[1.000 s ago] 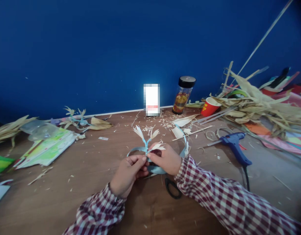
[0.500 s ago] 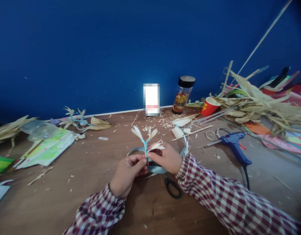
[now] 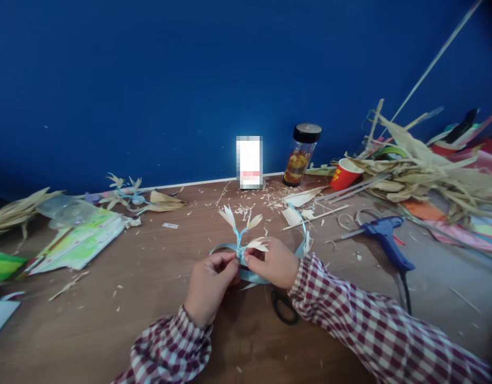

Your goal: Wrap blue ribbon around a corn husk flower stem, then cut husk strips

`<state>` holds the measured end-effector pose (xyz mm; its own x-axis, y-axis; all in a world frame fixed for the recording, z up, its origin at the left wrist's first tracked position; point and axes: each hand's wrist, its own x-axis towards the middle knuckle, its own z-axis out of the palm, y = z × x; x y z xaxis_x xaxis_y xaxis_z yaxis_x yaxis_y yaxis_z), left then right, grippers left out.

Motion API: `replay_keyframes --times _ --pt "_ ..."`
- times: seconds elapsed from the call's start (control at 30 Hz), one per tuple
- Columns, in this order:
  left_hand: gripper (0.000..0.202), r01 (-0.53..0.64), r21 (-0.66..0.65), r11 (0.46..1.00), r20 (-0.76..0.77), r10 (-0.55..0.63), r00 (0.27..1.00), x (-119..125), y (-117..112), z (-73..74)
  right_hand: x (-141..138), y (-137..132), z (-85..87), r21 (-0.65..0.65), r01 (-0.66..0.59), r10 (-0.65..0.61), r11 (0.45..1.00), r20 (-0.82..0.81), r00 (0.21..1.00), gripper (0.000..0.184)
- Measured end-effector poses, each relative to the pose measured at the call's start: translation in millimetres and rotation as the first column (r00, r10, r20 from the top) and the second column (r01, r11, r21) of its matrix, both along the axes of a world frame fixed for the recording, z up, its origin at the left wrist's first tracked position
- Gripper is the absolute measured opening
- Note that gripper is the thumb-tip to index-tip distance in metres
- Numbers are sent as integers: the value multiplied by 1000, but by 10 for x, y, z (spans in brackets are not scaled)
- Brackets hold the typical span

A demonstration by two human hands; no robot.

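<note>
My left hand [image 3: 209,284] and my right hand [image 3: 275,263] meet at the middle of the brown table, both pinched on a small craft sprig [image 3: 241,230] of pale husk petals on light blue stems. A light blue ribbon [image 3: 252,274] loops under and around my fingers, and one end rises by my right wrist. Black scissors [image 3: 284,308] lie on the table just below my right wrist, partly hidden by the sleeve.
A blue glue gun [image 3: 386,240] lies to the right. Behind it are a heap of dry husks [image 3: 418,170], a red paper cup [image 3: 344,174] and a black-lidded jar [image 3: 300,156]. Green printed sheets [image 3: 80,240] and another husk flower [image 3: 126,196] are at left. Scraps litter the table [image 3: 110,330].
My hands and the sprig stay in nearly the same place; the fingers have shifted slightly on the stem. The view has drifted a little.
</note>
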<state>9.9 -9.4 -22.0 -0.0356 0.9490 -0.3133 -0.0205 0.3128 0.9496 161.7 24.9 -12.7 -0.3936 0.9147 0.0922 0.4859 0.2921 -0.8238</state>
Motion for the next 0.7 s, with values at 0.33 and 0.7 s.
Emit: replay_keyframes --times 0.33,0.7 --pt "22 236 475 848 -628 138 766 32 -61 38 -143 -141 -58 -62 175 -177 983 -29 984 19" --pt "27 185 293 938 -504 -13 864 -39 -35 100 -136 -111 7 49 167 -164 985 -66 984 18"
